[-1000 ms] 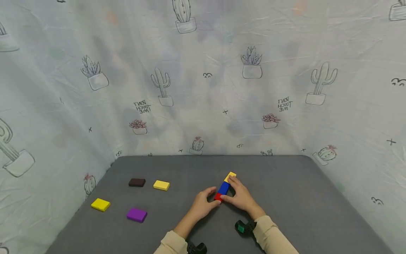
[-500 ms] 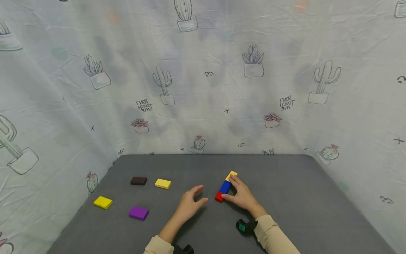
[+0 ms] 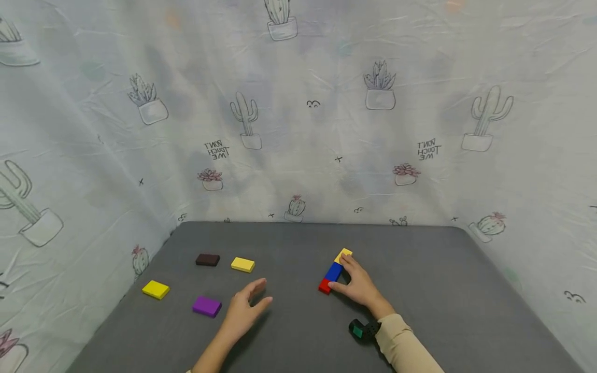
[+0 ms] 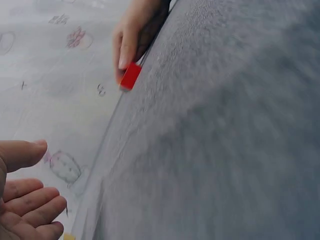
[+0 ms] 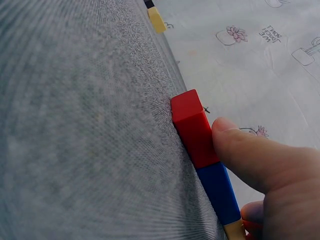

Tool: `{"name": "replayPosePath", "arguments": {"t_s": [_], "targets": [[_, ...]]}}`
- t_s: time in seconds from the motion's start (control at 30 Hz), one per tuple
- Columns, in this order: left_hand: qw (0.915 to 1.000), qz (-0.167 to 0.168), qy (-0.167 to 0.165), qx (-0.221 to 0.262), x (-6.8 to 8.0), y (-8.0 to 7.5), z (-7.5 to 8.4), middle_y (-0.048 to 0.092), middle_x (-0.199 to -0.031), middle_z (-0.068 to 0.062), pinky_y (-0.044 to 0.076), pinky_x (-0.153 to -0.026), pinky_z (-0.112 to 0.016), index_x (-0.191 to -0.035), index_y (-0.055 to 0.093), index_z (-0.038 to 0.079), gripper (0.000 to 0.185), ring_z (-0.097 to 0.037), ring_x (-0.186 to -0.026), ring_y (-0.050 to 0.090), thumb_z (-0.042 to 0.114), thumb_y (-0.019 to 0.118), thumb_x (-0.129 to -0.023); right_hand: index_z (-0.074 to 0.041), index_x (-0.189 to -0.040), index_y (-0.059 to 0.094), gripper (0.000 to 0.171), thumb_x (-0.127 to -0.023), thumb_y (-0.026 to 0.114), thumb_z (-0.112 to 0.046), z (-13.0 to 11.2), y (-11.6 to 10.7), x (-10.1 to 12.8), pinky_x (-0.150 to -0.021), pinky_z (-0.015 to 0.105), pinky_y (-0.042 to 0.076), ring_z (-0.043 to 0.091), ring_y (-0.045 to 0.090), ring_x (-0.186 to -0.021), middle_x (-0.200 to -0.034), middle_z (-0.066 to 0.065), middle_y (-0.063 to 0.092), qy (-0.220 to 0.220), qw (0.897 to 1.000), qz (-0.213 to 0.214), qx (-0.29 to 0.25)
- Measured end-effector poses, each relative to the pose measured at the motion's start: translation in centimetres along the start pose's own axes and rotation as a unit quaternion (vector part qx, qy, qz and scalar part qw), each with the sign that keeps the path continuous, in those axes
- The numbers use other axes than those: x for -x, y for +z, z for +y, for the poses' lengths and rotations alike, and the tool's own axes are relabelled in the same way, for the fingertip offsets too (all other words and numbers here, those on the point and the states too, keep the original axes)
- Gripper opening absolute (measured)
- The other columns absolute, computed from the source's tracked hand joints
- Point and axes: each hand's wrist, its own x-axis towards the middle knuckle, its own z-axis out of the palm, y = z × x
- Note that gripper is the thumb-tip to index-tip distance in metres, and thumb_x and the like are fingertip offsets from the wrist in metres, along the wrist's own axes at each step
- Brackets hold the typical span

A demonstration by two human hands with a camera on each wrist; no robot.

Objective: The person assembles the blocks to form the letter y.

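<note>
A row of small blocks stands on the grey table right of the middle: a red block [image 3: 324,285] at the near end, a blue block [image 3: 333,271] between, a yellow block [image 3: 345,252] at the far end. My right hand [image 3: 360,286] holds this row, thumb against the red block and fingers at the yellow one, partly covering it. In the right wrist view the blocks touch end to end. My left hand [image 3: 243,311] hovers with fingers apart and holds nothing. Nearest to it lies a purple block [image 3: 207,306], a little to its left.
Farther left on the table [image 3: 289,347] lie a yellow block [image 3: 156,290], a dark brown block [image 3: 207,260] and a paler yellow block [image 3: 243,264]. Behind the table's far edge hangs a pale curtain [image 3: 280,171] printed with cacti.
My left hand has left the red end of the row and moved left toward the purple block. The right hand stays at the row. The head view has shifted slightly.
</note>
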Motion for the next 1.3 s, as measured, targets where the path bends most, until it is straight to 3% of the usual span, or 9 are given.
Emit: {"name": "replayPosePath", "arguments": {"t_s": [0.33,0.67,0.83,1.1,1.3], "targets": [[0.9963,0.067,-0.054,-0.004,1.3,-4.1,-0.5,0.054,-0.135,-0.019,0.037,-0.103,-0.056,-0.136,0.047,0.001,0.056,-0.035,-0.127,0.050,0.021,0.068,-0.088,-0.001,-0.143,0.039,0.084,-0.081,0.071,-0.046,0.1,0.0,-0.1,-0.106,0.059,0.032,0.041,0.029,-0.139,-0.152,0.019,0.031,-0.004,1.000,-0.002,0.003],[0.9882,0.107,-0.102,-0.040,1.9,-8.0,-2.4,0.044,-0.142,-0.024,0.032,-0.109,-0.048,-0.141,0.038,-0.002,0.063,-0.038,-0.131,0.042,0.027,0.065,-0.091,0.001,-0.143,0.039,0.085,-0.080,0.071,-0.046,0.3,0.1,0.1,-0.106,0.059,0.032,0.041,0.030,-0.138,-0.151,0.019,0.032,-0.013,1.000,0.006,0.002],[0.9856,0.094,-0.125,-0.063,2.2,-8.8,-3.3,0.037,-0.145,-0.027,0.031,-0.110,-0.052,-0.143,0.032,-0.004,0.070,-0.041,-0.133,0.038,0.030,0.063,-0.092,0.000,-0.143,0.039,0.083,-0.081,0.071,-0.045,0.2,0.4,-0.1,-0.107,0.058,0.032,0.040,0.031,-0.138,-0.152,0.018,0.032,-0.013,1.000,0.009,0.004],[0.9800,0.065,-0.140,-0.125,2.4,-9.8,-3.5,0.033,-0.145,-0.032,0.033,-0.106,-0.057,-0.145,0.026,-0.008,0.080,-0.047,-0.132,0.036,0.037,0.064,-0.090,-0.001,-0.143,0.040,0.082,-0.081,0.071,-0.046,0.1,0.4,0.0,-0.106,0.059,0.033,0.040,0.031,-0.138,-0.152,0.017,0.032,-0.009,1.000,0.008,0.004],[0.9750,0.049,-0.164,-0.142,2.7,-11.0,-4.3,0.029,-0.145,-0.035,0.030,-0.107,-0.058,-0.145,0.021,-0.010,0.086,-0.048,-0.133,0.032,0.042,0.061,-0.091,-0.001,-0.144,0.038,0.083,-0.081,0.070,-0.046,0.0,0.4,0.0,-0.106,0.059,0.032,0.040,0.029,-0.139,-0.153,0.017,0.030,-0.007,1.000,0.005,-0.001]]}}
